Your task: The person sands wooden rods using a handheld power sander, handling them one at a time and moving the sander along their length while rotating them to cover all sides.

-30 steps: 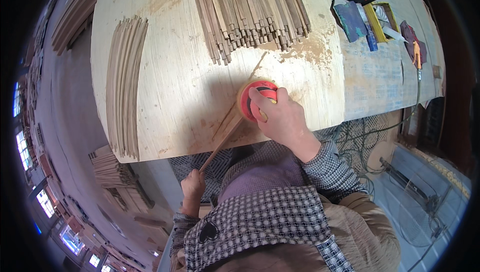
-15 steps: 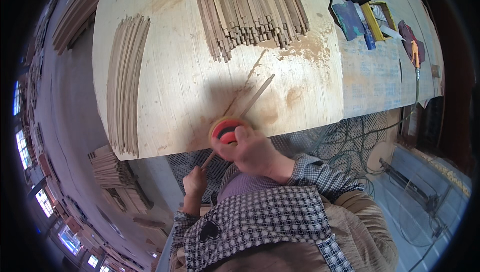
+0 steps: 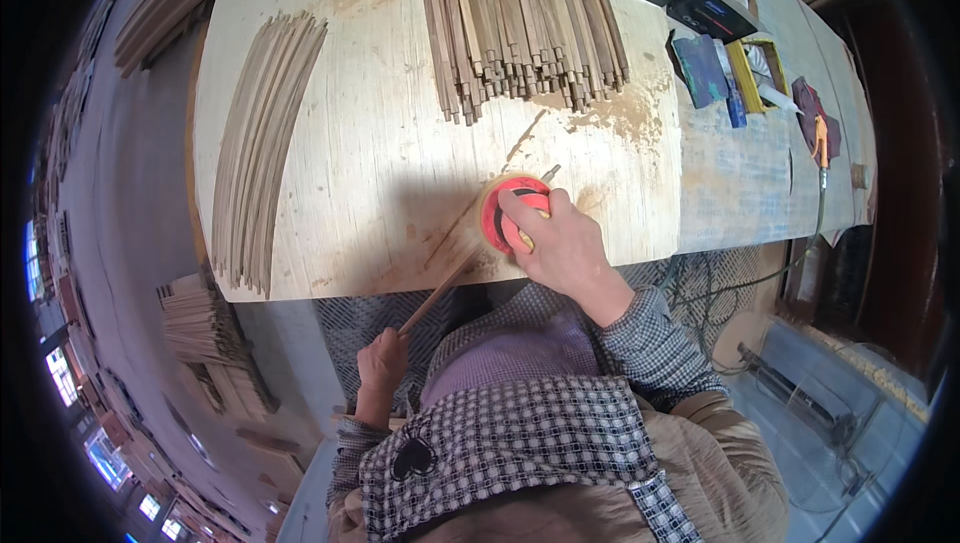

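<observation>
My right hand (image 3: 565, 243) grips a round red sanding block (image 3: 512, 213) with a black band and a yellowish rim, pressed on a thin wooden rod. My left hand (image 3: 383, 361) is closed around the near end of that wooden rod (image 3: 440, 293), just off the table's front edge. The rod slants up to the right, and its narrowed far tip shows past the red block. The middle of the rod is hidden under the block. Brown dust marks the pale board (image 3: 370, 163) around it.
A large bundle of wooden rods (image 3: 530, 23) lies at the back. A smaller row of rods (image 3: 265, 153) lies on the left. Black boxes (image 3: 712, 11), a yellow frame (image 3: 748, 78) and an orange air gun (image 3: 821, 141) with a hose stand at the right. More wood (image 3: 205, 328) is stacked lower left.
My right hand and the red block have slid away from me and to the right along the rod, toward its far tip. My left hand still holds the near end.
</observation>
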{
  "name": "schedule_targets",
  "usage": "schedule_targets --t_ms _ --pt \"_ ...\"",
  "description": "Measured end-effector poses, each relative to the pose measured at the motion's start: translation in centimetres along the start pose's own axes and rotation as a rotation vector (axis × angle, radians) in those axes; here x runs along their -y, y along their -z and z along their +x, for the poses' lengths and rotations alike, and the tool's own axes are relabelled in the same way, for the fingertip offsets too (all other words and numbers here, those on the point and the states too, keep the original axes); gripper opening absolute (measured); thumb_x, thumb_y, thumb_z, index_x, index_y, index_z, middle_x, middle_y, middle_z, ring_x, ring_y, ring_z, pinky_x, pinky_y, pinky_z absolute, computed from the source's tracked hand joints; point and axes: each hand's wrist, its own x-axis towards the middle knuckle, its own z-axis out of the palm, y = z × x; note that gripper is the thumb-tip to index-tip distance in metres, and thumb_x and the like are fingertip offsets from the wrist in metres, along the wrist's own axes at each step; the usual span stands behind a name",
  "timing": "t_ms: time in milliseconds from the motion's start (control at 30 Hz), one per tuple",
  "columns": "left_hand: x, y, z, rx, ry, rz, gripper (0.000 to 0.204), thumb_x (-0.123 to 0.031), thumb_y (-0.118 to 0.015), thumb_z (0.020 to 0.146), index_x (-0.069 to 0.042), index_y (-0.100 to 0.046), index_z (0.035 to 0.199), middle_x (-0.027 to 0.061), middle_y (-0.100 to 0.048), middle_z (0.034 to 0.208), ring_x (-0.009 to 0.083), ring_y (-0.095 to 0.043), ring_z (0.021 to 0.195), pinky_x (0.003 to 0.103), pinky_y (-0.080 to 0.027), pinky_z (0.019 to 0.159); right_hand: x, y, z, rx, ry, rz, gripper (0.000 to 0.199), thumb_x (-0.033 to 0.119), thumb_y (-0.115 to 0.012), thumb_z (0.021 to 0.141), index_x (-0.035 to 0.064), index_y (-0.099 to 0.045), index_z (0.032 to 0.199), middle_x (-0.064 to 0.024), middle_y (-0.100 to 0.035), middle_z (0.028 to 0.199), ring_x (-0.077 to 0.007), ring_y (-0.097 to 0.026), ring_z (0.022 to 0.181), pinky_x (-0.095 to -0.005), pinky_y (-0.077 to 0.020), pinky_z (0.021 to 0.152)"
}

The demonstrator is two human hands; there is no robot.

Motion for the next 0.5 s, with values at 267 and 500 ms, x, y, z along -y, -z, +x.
schedule_targets --t_ms 267,500 --pt "0.0 0.6 0.1 0.004 0.012 0.012 0.022 -0.025 -0.056 0.086 -0.007 -0.046 0.075 0.0137 -0.060 0.068 0.0374 -0.060 0.062 0.049 -0.046 0.054 -0.3 0.7 0.5 0.037 -0.074 0.006 0.060 0.025 -0.070 0.065 0.0247 -0.055 0.123 -0.0140 -0.051 0.086 -0.0307 -0.058 0.063 -0.0386 -0.0513 0.057" --pt "0.1 1.2 0.5 -0.042 0.001 -0.001 0.024 -0.024 -0.058 0.085 -0.008 -0.045 0.073 0.0143 -0.057 0.064 0.0378 -0.058 0.059 0.048 -0.046 0.051 -1.0 0.1 0.6 0.051 -0.129 0.027 0.062 0.025 -0.069 0.064 0.0260 -0.053 0.124 -0.0137 -0.050 0.087 -0.0304 -0.058 0.063 -0.0388 -0.0508 0.056"
